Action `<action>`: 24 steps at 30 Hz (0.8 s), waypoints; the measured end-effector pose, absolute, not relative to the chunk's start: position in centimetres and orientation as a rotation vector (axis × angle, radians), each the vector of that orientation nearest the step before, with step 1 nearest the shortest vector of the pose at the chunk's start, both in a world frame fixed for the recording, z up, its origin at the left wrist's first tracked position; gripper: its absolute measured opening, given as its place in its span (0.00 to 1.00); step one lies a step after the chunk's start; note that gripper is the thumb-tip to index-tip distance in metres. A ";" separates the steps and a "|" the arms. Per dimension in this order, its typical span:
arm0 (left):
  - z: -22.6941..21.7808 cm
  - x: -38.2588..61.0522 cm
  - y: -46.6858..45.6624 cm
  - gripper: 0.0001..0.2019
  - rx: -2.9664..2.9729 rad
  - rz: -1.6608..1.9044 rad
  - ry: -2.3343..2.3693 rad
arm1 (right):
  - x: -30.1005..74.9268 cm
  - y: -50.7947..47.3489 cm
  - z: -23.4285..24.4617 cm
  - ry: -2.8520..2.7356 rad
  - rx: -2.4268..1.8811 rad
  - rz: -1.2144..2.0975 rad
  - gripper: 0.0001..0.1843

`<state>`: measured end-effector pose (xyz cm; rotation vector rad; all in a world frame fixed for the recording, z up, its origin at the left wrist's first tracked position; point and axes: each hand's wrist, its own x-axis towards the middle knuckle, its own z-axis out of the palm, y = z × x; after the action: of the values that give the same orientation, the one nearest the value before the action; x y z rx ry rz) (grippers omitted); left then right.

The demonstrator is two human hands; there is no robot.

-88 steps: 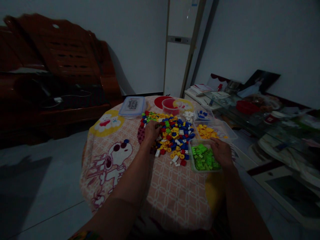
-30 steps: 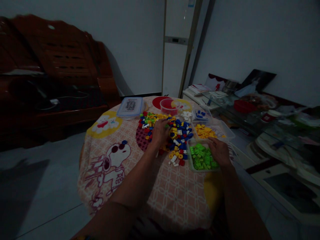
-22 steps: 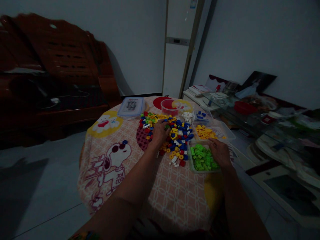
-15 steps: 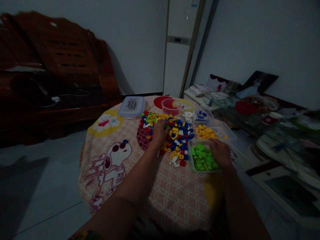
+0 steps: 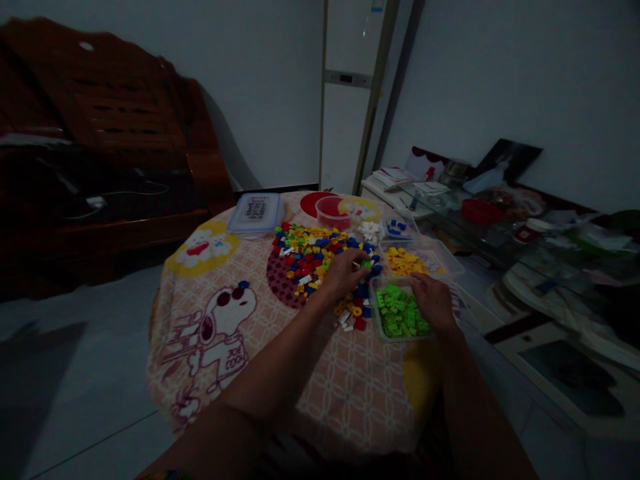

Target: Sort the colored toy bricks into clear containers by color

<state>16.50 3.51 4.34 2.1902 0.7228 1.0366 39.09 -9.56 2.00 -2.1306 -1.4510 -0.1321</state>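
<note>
A green toy brick (image 5: 367, 264) is pinched between the fingertips of my left hand (image 5: 345, 272), just above the right side of a mixed pile of toy bricks (image 5: 313, 250) in red, yellow, blue and white. To the right stands a clear plastic box (image 5: 375, 320) of green bricks (image 5: 400, 312). My right hand (image 5: 434, 301) grips that box at its far right rim, its fingers closed and partly hidden. Behind it, a second clear box (image 5: 453, 267) holds yellow bricks (image 5: 404, 260).
A box with a blue-edged lid (image 5: 256, 212) is at the table's back left. A round clear tub (image 5: 334, 212), white bricks (image 5: 370, 231) and a small box with blue bricks (image 5: 397, 228) lie toward the back. A cluttered glass table (image 5: 465, 210) stands to the right.
My left hand has moved right from the middle of the pile toward the green-brick box, carrying the green brick. My right hand stays at the box rim. The view has shifted slightly.
</note>
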 end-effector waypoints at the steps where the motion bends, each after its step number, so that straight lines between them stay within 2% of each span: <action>1: 4.3 17.0 2.8 0.11 2.210 1.006 0.659 | 39.1 -9.6 2.0 -1.453 -2.126 -0.128 0.23; 6: 4.3 18.6 0.3 0.13 2.279 0.907 0.375 | 39.1 -9.6 2.0 -1.467 -2.113 -0.130 0.24; 9: 5.1 17.7 1.0 0.17 2.312 0.977 0.403 | 39.1 -9.6 2.0 -1.474 -2.108 -0.145 0.23; 16: 7.5 8.4 7.6 0.14 2.297 0.937 1.269 | 39.6 -9.6 1.5 -1.461 -2.106 -0.146 0.23; 20: 7.2 1.9 9.8 0.10 2.183 0.605 1.834 | 39.9 -9.6 1.2 -1.483 -2.082 -0.191 0.23; 24: 5.4 -1.7 10.6 0.12 2.030 0.477 2.048 | 40.1 -9.5 1.0 -1.499 -2.079 -0.211 0.24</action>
<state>-1.72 10.61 5.45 2.0303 2.0476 0.4774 40.07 -9.54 1.02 -2.0787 -1.4986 -0.2112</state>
